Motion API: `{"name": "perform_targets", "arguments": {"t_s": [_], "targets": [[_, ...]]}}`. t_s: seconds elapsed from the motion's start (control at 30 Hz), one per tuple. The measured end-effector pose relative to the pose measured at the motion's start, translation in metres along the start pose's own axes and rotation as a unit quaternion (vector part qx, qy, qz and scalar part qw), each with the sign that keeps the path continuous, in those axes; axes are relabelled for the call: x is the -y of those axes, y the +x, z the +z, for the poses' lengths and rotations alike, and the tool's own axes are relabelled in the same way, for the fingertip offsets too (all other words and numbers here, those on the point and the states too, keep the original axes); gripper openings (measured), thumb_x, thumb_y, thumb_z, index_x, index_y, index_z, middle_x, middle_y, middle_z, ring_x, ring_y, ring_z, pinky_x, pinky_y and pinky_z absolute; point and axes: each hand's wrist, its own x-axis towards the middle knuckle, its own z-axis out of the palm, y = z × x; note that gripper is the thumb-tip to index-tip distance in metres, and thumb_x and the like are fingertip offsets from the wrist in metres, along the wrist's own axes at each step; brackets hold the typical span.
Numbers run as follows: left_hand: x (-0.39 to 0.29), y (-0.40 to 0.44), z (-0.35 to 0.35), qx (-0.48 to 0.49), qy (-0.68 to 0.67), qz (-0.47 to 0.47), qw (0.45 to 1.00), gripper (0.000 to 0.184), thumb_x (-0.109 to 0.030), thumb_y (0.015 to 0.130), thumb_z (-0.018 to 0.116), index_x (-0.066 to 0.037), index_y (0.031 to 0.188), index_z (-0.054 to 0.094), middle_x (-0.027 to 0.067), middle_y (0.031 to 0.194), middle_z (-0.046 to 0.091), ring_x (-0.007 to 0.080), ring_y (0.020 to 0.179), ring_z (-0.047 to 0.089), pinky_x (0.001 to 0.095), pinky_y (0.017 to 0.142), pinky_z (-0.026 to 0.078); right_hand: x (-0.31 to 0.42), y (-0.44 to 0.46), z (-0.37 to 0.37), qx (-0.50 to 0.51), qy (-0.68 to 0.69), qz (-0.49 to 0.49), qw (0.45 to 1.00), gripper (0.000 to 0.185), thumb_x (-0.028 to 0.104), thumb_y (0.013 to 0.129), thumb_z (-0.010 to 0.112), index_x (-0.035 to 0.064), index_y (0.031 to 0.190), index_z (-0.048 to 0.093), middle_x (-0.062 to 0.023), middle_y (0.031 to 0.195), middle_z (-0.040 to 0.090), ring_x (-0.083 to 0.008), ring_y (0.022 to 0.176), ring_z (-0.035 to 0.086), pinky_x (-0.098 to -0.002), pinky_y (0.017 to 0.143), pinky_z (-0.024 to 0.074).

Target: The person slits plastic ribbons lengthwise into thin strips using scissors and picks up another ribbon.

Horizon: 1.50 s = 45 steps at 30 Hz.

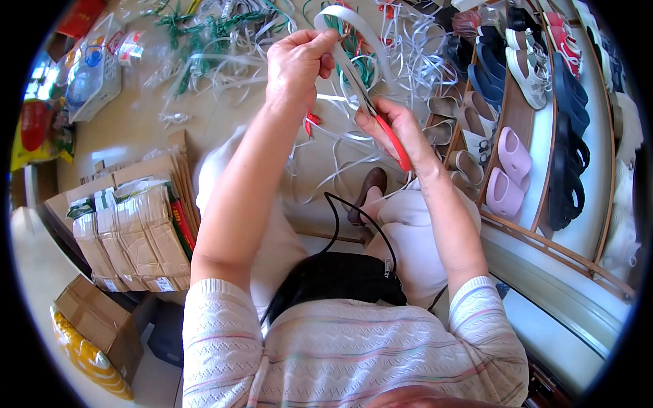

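My left hand (296, 68) is raised in front of me, its thumb and fingers closed in a pinch on a white plastic strap (371, 34). From the pinch the strap arcs up and over to the right. My right hand (401, 129) grips a pair of scissors (391, 141) by the red handle. The long metal blades point up and left, with their tips close to my left fingers and the strap. Whether the blades are touching the strap I cannot tell. Beneath both hands, a tangle of white straps (415, 51) and green strands (197, 37) lies on the floor.
A rack of shoes (527, 109) stands along the right. Flattened cardboard (129, 238) is stacked at the left, near a cardboard box (92, 313). A white plastic basket (98, 75) is at the upper left. A black bag (333, 282) rests on my lap.
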Motion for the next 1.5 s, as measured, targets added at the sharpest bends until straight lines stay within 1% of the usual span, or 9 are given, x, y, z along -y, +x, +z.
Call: {"name": "perform_targets", "arguments": {"t_s": [0.23,0.33,0.63,0.73,0.9,1.03,1.17,1.4,1.5], "targets": [[0.001,-0.001,0.0,0.0,0.011,-0.007,1.0,0.016,-0.013,0.077,0.065,0.002,0.082,0.061,0.0014,0.062,0.053,0.0083,0.049,0.048,0.0203,0.044,0.036,0.003,-0.002,-0.001,-0.001,-0.014,0.003,1.0,0.023,0.02,0.078,0.067,0.0008,0.073,0.054,0.0053,0.063,0.044,-0.0028,0.058,0.037,-0.019,0.05,0.032],[0.001,-0.002,0.001,-0.007,0.011,-0.011,1.0,0.015,-0.013,0.076,0.066,0.001,0.08,0.061,0.0018,0.06,0.053,0.0084,0.048,0.048,0.0201,0.044,0.035,-0.014,0.004,-0.002,-0.01,-0.038,-0.066,0.997,0.024,0.02,0.078,0.067,0.0005,0.073,0.054,0.005,0.064,0.046,-0.0025,0.06,0.038,-0.0185,0.052,0.0339],[0.007,-0.009,0.006,0.001,0.025,-0.033,0.999,0.015,-0.013,0.075,0.067,0.0,0.075,0.06,0.0028,0.055,0.052,0.0086,0.045,0.045,0.0197,0.042,0.033,-0.022,0.009,0.0,-0.033,-0.042,-0.087,0.995,0.028,0.024,0.077,0.068,0.0012,0.07,0.053,0.0038,0.062,0.045,-0.0034,0.058,0.037,-0.0198,0.05,0.0336],[0.003,-0.004,0.005,-0.013,0.03,-0.007,0.999,0.014,-0.012,0.075,0.067,0.0,0.075,0.06,0.0023,0.056,0.052,0.0082,0.045,0.045,0.0198,0.042,0.034,-0.017,0.005,-0.002,-0.019,-0.039,-0.033,0.999,0.028,0.024,0.077,0.068,0.0008,0.071,0.054,0.0035,0.062,0.046,-0.0034,0.058,0.039,-0.0198,0.051,0.0343],[-0.002,0.004,0.0,-0.034,0.061,0.057,0.996,0.013,-0.011,0.075,0.067,0.0,0.073,0.06,0.0022,0.056,0.052,0.0078,0.046,0.046,0.0205,0.042,0.034,-0.01,0.003,0.003,-0.016,-0.024,-0.039,0.999,0.026,0.022,0.078,0.067,0.0004,0.072,0.055,0.0036,0.061,0.047,-0.0031,0.059,0.04,-0.0194,0.051,0.0348],[0.006,-0.004,0.004,-0.005,0.064,0.027,0.998,0.012,-0.011,0.075,0.067,0.0,0.075,0.061,0.0025,0.056,0.053,0.008,0.046,0.046,0.0209,0.043,0.035,-0.006,0.004,0.007,-0.019,0.041,-0.027,0.999,0.024,0.02,0.078,0.066,0.0006,0.072,0.054,0.004,0.06,0.046,-0.0033,0.059,0.039,-0.0194,0.05,0.034],[0.008,-0.002,0.003,-0.006,0.066,0.011,0.998,0.013,-0.011,0.075,0.066,0.0,0.078,0.062,0.0029,0.057,0.054,0.0082,0.047,0.047,0.0205,0.043,0.035,-0.006,0.002,0.001,-0.011,-0.022,0.009,1.0,0.026,0.022,0.079,0.066,0.0015,0.069,0.053,0.0046,0.059,0.044,-0.003,0.057,0.037,-0.0192,0.049,0.0324],[-0.004,0.006,-0.001,-0.044,0.106,0.101,0.988,0.014,-0.012,0.076,0.065,0.001,0.073,0.062,0.0031,0.057,0.054,0.0079,0.046,0.046,0.0201,0.041,0.034,-0.015,0.002,-0.001,0.004,0.005,0.006,1.0,0.028,0.026,0.079,0.066,0.0026,0.07,0.052,0.0053,0.06,0.042,-0.0031,0.058,0.036,-0.0188,0.05,0.0321],[0.003,0.002,0.001,-0.029,0.131,0.08,0.988,0.014,-0.012,0.076,0.066,0.001,0.071,0.061,0.0028,0.055,0.054,0.008,0.045,0.046,0.0202,0.041,0.034,-0.005,0.001,0.001,0.007,0.022,0.011,1.0,0.028,0.026,0.079,0.065,0.0026,0.071,0.053,0.0053,0.061,0.043,-0.0034,0.058,0.036,-0.0187,0.05,0.0324]]}}
